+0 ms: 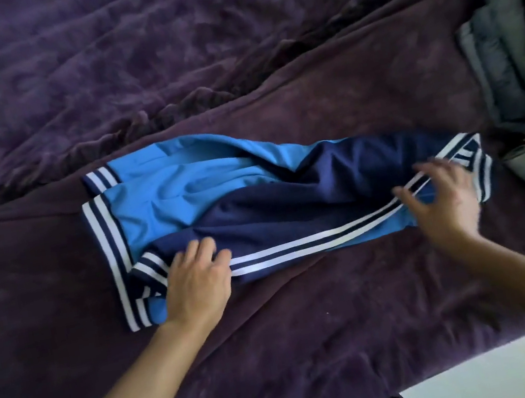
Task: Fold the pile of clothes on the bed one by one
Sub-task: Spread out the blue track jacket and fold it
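Lying open-fingered, left hand and right hand touch opposite ends of the blue garment.

Bed draped in purple plush blanket, pale floor

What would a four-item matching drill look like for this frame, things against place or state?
Things:
1. left hand
2. right hand
3. blue and navy sports top
4. grey clothes

Places or states:
A. at the frame's right edge
B. spread lengthwise on the purple blanket
C. flat on the top's left end, by a striped cuff
D. fingers spread at the striped trim on the top's right end, blurred

Pairs: 1-C, 2-D, 3-B, 4-A
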The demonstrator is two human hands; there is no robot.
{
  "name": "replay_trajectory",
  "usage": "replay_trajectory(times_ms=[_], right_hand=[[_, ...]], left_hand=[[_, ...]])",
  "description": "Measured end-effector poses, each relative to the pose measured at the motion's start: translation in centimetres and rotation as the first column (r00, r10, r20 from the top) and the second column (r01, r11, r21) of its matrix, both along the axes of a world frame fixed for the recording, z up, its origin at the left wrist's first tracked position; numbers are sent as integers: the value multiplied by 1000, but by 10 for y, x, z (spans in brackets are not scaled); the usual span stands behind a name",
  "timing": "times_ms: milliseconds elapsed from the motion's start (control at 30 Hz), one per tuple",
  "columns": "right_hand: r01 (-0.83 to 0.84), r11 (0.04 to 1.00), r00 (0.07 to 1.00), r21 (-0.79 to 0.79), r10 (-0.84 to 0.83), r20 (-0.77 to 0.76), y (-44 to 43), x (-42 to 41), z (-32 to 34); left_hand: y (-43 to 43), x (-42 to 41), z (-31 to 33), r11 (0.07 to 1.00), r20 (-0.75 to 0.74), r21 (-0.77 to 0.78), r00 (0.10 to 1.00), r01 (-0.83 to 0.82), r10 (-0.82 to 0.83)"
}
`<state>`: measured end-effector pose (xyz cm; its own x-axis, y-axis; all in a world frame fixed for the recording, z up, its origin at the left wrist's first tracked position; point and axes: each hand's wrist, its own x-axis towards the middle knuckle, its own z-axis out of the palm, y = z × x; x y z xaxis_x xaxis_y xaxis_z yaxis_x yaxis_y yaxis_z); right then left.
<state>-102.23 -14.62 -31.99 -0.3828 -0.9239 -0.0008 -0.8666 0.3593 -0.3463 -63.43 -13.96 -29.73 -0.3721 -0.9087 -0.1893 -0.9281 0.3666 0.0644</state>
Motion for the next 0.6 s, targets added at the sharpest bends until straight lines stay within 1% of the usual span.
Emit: replay_trajectory(times_ms=[33,67,100,133,167,200,233,267,300,333,400,433,500,533,567,600], right_hand=[[181,983,983,42,-181,-1,-7,-20,4],[363,925,929,113,-368,34,-14,-38,5],[506,842,839,186,-531,122,-20,-54,5],[590,771,725,241,-637,262,-26,-66,4],[622,730,603,283,-677,422,-31,-73,4],[612,721,503,325,-673,543,-34,-75,4],[579,733,450,357,-653,609,-36,-75,7],[544,752,426,371,-629,651,-38,-72,12],[518,777,426,357,-596,681,-39,-67,21],[492,813,450,311,-543,709,-39,-60,32],[412,898,550,151,-378,745,-42,-41,63],[363,929,597,69,-289,748,-45,-24,82],[238,968,682,-78,-109,723,-48,19,117],[172,975,719,-140,-27,694,-50,45,129],[103,977,742,-187,49,669,-52,73,136],[33,979,744,-203,112,659,-54,104,137]], left_hand=[[-8,-9,-5,999,4,-2,999,49,-49],[-13,-17,-12,995,33,71,997,66,-69],[-14,-22,-21,981,70,183,994,67,-81],[-14,-25,-32,959,110,281,991,42,-76],[-13,-27,-42,932,141,362,988,7,-62],[-12,-29,-51,909,165,416,985,-20,-54],[-13,-30,-57,898,167,438,985,-35,-44],[-14,-32,-60,894,161,446,986,-39,-37],[-16,-32,-60,892,156,450,987,-42,-32],[-18,-32,-58,889,149,456,988,-42,-30],[-21,-28,-49,896,149,443,988,-38,-32],[-22,-25,-43,910,159,412,987,-44,-24],[-24,-18,-26,949,174,308,985,-65,11],[-23,-13,-16,965,155,247,987,-88,51],[-20,-7,-8,978,123,177,988,-111,90],[-16,2,-3,984,94,110,987,-137,127]])
